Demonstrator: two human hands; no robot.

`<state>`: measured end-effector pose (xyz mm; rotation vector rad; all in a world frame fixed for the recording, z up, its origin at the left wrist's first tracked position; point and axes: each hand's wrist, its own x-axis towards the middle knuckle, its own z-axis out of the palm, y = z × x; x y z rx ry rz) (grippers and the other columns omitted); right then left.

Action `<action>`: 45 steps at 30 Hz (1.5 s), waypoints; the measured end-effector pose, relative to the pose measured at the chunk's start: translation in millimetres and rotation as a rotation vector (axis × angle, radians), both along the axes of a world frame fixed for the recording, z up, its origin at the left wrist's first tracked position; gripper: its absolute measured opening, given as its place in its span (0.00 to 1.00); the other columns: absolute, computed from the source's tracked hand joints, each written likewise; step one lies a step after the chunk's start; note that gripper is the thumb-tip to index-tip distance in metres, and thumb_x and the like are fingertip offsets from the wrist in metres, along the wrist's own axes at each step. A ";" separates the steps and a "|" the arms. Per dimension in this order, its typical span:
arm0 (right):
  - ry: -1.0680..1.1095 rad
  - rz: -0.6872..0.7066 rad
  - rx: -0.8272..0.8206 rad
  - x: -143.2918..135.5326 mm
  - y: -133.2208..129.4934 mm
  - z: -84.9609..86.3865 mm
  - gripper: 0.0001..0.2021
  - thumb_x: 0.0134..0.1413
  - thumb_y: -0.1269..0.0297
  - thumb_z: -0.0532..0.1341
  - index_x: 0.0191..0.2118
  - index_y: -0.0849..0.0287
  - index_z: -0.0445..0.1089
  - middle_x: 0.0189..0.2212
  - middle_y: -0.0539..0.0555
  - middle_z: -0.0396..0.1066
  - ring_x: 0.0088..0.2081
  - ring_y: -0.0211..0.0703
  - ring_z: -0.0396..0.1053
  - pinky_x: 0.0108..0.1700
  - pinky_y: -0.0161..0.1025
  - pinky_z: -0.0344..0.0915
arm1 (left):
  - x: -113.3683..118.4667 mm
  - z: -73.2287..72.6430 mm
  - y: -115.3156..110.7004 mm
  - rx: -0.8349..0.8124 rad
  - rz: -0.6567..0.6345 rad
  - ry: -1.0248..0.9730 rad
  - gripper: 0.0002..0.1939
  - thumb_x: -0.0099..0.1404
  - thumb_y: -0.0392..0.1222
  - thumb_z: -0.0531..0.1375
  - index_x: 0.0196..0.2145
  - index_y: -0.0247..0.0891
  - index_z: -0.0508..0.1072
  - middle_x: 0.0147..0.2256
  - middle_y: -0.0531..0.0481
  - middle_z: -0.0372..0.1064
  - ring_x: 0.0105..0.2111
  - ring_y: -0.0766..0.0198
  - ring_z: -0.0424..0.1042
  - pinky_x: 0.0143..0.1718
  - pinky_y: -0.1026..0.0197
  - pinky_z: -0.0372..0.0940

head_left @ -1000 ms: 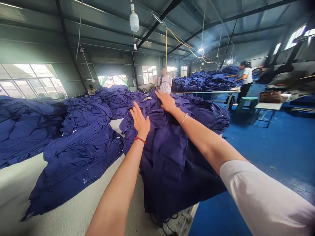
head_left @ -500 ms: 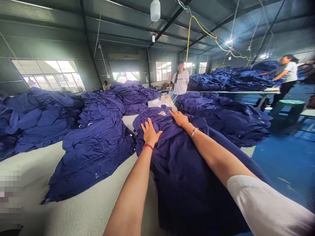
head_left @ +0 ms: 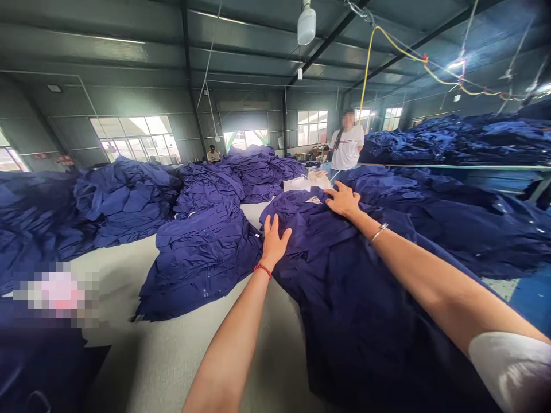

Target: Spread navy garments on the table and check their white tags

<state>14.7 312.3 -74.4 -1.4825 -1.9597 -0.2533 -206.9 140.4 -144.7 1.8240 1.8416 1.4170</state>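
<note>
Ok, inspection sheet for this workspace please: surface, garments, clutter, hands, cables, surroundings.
Surface: pale table, showing between piles.
Job's things: navy garment spread under both hands, creased, white label near its far end; navy piles around it.
Clutter: white item beyond the garment, too small to identify.
Hands: left hand and right hand on the garment, open.
Cables: yellow cord hanging overhead.
Surroundings: person in white shirt beyond; blue floor at right.
</note>
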 end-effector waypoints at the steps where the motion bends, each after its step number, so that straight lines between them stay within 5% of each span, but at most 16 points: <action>1: -0.002 0.018 0.033 -7.5 -2.3 2.7 0.22 0.57 0.59 0.56 0.56 0.47 0.73 0.68 0.57 0.54 0.64 0.65 0.53 0.61 0.70 0.51 | -6.1 -1.4 -4.9 0.009 0.015 0.001 0.37 0.69 0.52 0.55 0.70 0.39 0.51 0.73 0.41 0.36 0.71 0.56 0.41 0.69 0.54 0.45; 9: -0.094 0.246 0.184 -103.3 -41.3 23.5 0.24 0.57 0.60 0.56 0.59 0.50 0.71 0.68 0.56 0.54 0.65 0.63 0.53 0.65 0.71 0.43 | -76.5 -11.1 -56.1 0.003 0.192 0.053 0.35 0.69 0.47 0.54 0.70 0.33 0.51 0.72 0.36 0.38 0.70 0.56 0.46 0.67 0.58 0.51; 15: -0.200 0.494 0.201 -187.8 -93.6 13.7 0.26 0.56 0.64 0.57 0.61 0.52 0.68 0.69 0.57 0.53 0.67 0.59 0.51 0.67 0.68 0.39 | -149.4 -31.5 -102.7 -0.063 0.323 0.105 0.35 0.69 0.47 0.54 0.69 0.33 0.52 0.71 0.33 0.39 0.70 0.53 0.47 0.66 0.53 0.53; 22: -0.318 0.700 0.069 -267.7 -142.5 -25.1 0.28 0.56 0.66 0.57 0.64 0.53 0.65 0.70 0.59 0.50 0.69 0.54 0.48 0.68 0.65 0.37 | -224.5 -57.3 -150.2 -0.189 0.457 0.185 0.33 0.69 0.47 0.54 0.68 0.34 0.54 0.71 0.33 0.40 0.68 0.51 0.54 0.62 0.53 0.60; 30: -0.365 0.819 -0.115 -322.8 -172.8 -89.5 0.28 0.57 0.67 0.59 0.64 0.50 0.64 0.70 0.58 0.52 0.69 0.53 0.47 0.69 0.64 0.36 | -271.3 -72.8 -185.4 -0.341 0.453 0.377 0.30 0.69 0.45 0.55 0.66 0.38 0.60 0.71 0.39 0.44 0.65 0.53 0.60 0.62 0.55 0.61; 39: -0.317 0.809 -0.376 -343.6 -175.0 -140.5 0.26 0.67 0.55 0.48 0.67 0.51 0.60 0.70 0.57 0.52 0.70 0.51 0.47 0.70 0.60 0.36 | -300.6 -97.9 -187.5 -0.402 0.581 0.421 0.25 0.71 0.44 0.49 0.62 0.36 0.67 0.66 0.38 0.58 0.65 0.51 0.59 0.62 0.49 0.61; 45: -0.276 0.776 -0.365 -343.9 -176.8 -160.0 0.26 0.69 0.55 0.44 0.68 0.50 0.59 0.71 0.54 0.50 0.71 0.48 0.45 0.70 0.58 0.33 | -317.9 -113.0 -193.5 -0.357 0.657 0.327 0.24 0.72 0.45 0.46 0.59 0.39 0.71 0.63 0.41 0.63 0.59 0.53 0.68 0.59 0.52 0.64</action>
